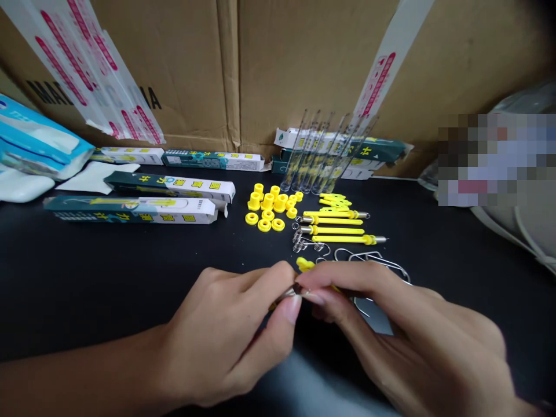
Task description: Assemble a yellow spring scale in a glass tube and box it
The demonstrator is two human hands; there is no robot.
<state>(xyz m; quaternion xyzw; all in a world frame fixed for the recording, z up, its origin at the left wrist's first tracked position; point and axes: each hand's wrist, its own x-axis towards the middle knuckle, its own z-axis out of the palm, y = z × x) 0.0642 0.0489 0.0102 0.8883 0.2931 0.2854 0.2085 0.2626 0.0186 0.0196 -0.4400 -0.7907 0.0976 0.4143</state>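
Observation:
Near the front centre, my left hand (234,324) pinches a small metal spring piece (288,294) between thumb and forefinger. The fingertips of my right hand (391,324) are closed at the same piece's right end; a thin wire shows there. Just behind the fingertips lies a small yellow part (304,264). Beyond it are yellow rods (339,238) with springs, loose metal springs (297,240) and several yellow caps (267,202). Metal hooks (382,258) lie behind my right hand, which partly hides them.
Clear tubes (313,162) stand upright at the back centre. Small printed boxes (130,209) lie at the left and back, near a blue packet (39,142). A cardboard box (278,69) forms the rear wall. At right is a pale bag (521,191).

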